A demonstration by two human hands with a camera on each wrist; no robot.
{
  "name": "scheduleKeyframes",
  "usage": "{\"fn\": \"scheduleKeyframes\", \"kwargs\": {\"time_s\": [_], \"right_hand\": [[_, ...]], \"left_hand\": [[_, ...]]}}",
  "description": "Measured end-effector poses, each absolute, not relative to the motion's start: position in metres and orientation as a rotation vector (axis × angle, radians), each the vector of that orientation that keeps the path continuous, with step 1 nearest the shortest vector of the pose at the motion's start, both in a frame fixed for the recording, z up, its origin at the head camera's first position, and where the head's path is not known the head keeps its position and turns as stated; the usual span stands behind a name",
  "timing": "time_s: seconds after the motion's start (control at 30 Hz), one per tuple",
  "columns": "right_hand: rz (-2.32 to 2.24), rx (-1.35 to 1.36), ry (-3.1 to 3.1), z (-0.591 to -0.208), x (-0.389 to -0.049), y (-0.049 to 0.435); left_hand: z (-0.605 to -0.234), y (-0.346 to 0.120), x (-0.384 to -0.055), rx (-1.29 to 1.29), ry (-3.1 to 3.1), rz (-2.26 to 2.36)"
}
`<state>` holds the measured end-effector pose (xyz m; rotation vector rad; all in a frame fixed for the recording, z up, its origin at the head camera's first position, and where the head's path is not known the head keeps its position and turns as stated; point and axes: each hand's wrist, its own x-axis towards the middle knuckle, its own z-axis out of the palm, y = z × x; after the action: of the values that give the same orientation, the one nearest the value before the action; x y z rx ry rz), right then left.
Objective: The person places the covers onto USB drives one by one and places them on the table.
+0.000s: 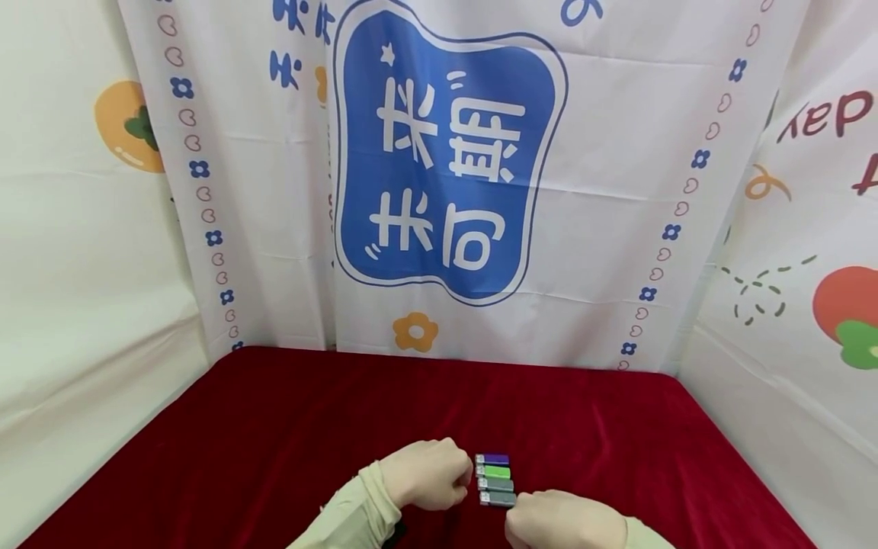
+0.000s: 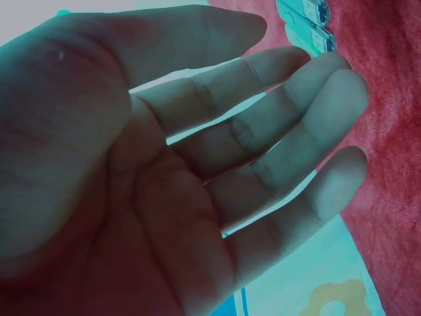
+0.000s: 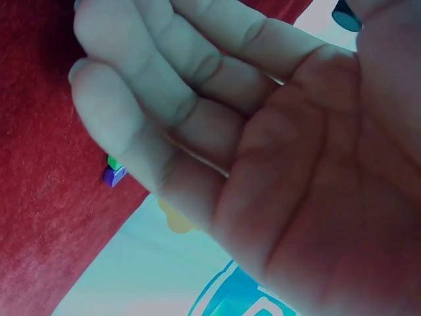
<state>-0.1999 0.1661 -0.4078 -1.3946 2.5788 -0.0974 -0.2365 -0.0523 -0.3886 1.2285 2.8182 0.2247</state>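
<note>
Four small USB flash drives lie side by side in a short column: a purple drive [image 1: 494,460], a green drive [image 1: 495,472], a grey drive [image 1: 497,484] and a front grey drive [image 1: 498,499]. Their silver plugs point left. My left hand [image 1: 430,474] is just left of the plugs, its fingers loosely bent and holding nothing in the left wrist view. At the near right, my right hand [image 1: 565,520] has its knuckles right beside the front drive's end. The right wrist view shows an empty palm with relaxed, bent fingers; part of the purple drive [image 3: 113,176] shows past them.
A dark red velvet cloth [image 1: 309,427] covers the table. White printed curtains [image 1: 604,229] stand behind it and along both sides. A small dark object [image 1: 394,535] shows beneath my left sleeve at the near edge.
</note>
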Motion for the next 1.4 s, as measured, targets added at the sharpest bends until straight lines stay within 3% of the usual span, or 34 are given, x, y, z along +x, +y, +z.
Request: {"fn": "scheduleKeyframes", "kwargs": {"time_s": [0.23,0.4,0.83,1.4], "right_hand": [[-0.041,-1.523,2.503,-0.407,-0.204,0.164],[-0.235,-1.53,2.451,-0.394,-0.211,0.168],[-0.769,-1.332,2.601,-0.339,-0.226,0.197],[-0.89,-1.389,2.675,-0.34,-0.232,0.215]], "left_hand": [[-0.388,-0.052,-0.237,1.215,2.803,0.22],[-0.388,-0.053,-0.238,1.194,2.796,0.228],[-0.388,-0.052,-0.235,1.227,2.797,0.199],[-0.4,-0.035,-0.217,1.392,2.644,0.076]]}}
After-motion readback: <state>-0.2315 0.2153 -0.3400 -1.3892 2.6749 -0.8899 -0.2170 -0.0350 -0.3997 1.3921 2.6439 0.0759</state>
